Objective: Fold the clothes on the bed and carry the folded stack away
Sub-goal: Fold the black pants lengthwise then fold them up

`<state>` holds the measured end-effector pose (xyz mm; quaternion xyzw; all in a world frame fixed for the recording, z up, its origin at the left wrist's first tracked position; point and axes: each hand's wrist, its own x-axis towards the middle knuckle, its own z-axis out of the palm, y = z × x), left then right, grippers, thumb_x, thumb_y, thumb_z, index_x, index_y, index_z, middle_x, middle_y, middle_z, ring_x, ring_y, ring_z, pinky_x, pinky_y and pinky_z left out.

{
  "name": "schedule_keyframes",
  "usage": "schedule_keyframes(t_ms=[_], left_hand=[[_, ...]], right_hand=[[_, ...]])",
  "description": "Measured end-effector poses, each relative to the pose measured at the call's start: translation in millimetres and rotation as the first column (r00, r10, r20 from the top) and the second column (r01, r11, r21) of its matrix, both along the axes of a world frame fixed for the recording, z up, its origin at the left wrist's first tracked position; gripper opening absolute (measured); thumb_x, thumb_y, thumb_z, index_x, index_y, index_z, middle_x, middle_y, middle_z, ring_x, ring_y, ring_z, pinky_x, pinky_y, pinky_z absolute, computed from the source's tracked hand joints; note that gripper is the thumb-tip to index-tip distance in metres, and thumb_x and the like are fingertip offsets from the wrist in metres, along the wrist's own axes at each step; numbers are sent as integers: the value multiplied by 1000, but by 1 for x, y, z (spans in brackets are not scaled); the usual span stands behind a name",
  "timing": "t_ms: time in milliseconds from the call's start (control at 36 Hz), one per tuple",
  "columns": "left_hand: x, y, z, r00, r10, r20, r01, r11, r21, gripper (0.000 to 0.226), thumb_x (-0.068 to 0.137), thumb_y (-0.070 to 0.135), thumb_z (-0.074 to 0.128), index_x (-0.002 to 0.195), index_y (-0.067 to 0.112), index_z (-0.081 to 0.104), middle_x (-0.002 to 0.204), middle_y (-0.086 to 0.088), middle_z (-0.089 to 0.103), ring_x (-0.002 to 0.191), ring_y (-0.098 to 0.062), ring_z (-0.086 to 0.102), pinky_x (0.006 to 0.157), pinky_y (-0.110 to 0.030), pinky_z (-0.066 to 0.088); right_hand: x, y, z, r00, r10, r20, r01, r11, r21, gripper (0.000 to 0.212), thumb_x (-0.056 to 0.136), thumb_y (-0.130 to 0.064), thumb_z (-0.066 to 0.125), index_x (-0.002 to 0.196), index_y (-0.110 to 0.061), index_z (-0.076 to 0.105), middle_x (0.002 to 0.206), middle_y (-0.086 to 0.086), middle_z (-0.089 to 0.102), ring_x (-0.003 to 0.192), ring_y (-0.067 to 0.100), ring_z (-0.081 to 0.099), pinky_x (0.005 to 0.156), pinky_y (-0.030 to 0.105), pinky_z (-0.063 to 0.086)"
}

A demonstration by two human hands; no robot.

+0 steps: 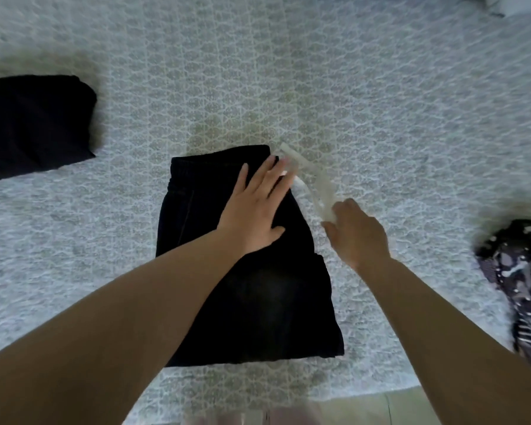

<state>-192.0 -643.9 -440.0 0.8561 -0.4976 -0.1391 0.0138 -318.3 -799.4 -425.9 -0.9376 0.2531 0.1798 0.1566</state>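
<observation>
1. Head view: a folded pair of black trousers (252,271) is seen lying flat on the bed cover (380,102) just below the middle of the frame, with its elastic waistband turned towards 12 o'clock.
2. The left hand (255,210) is laid on the upper part of the trousers, palm down, its fingers straight and slightly spread towards 1 o'clock; nothing is gripped by it, and its fingertips reach the top right corner of the garment.
3. A white drawstring (313,185), blurred, is seen running from that corner towards 5 o'clock, beside the right edge of the trousers.
4. The right hand (359,234) is held just beside the trousers at their 3 o'clock side, knuckles up and fingers curled; the lower end of the drawstring is pinched in them, as far as the blur allows.
5. A second folded black garment (34,124) is seen at 9 o'clock, well apart from the trousers.
6. A dark garment with white splashes (521,286) is bunched at the frame edge at 4 o'clock.
7. The bed cover is pale grey with a lace-like pattern; a strip of floor (365,407) is visible at 6 o'clock.
</observation>
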Motion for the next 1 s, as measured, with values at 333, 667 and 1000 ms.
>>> schedule_keyframes(t_ms=[333,667,1000], left_hand=[[18,14,32,992,-78,-98,64,989,-133,32,98,37,43,108,12,61,86,-9,66,89,-30,62,91,-36,36],[27,104,27,299,709,-638,-721,606,336,22,102,17,39,99,8,60,71,-2,53,57,-11,50,40,-12,38],[-23,126,17,692,644,-325,-640,756,136,61,95,22,47,150,11,22,152,-9,27,136,-26,33,106,-38,35]], right_hand=[[7,22,22,906,-300,300,148,886,440,17,90,-13,58,78,-25,59,61,-13,56,56,6,56,52,15,40],[28,67,18,979,55,199,-90,981,174,24,96,-26,48,88,-12,66,77,-2,52,83,20,52,67,29,34],[-2,121,20,890,448,86,-454,889,65,71,92,-39,52,151,-20,17,160,0,7,137,21,31,107,36,33]])
